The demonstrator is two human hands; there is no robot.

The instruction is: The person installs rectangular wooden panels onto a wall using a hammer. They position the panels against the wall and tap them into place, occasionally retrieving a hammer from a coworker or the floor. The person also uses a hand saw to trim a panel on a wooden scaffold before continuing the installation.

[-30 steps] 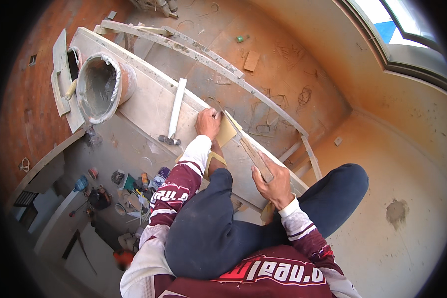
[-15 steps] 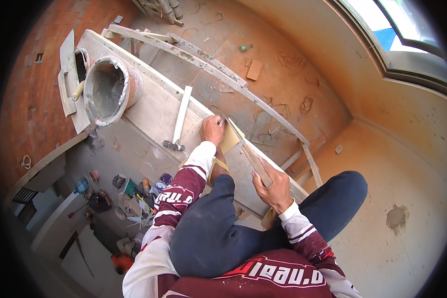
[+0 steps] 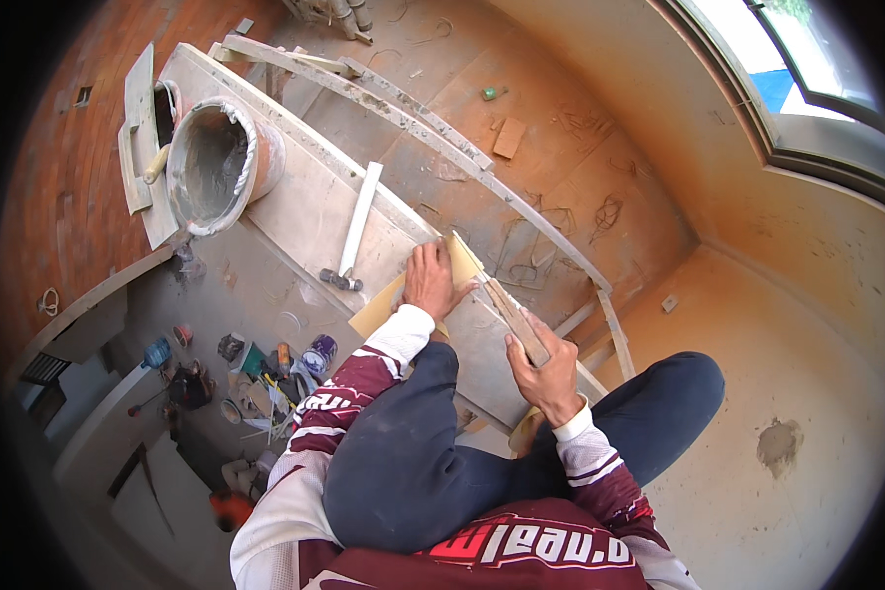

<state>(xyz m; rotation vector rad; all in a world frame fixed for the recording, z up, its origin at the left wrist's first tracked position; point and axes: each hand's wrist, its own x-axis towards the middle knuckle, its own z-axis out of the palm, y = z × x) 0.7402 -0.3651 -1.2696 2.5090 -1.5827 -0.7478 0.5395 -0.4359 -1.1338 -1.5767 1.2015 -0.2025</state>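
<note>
Right grip (image 3: 549,369) holds wooden piece (image 3: 519,323); left grip (image 3: 431,283), closure not determinable, should steady yellow sheet (image 3: 464,258) beneath it.

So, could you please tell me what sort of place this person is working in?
It looks like a construction or renovation site: a bucket caked with grey residue stands on a long plank, a hammer lies nearby, and wire-like scraps litter the dusty floor.
</note>
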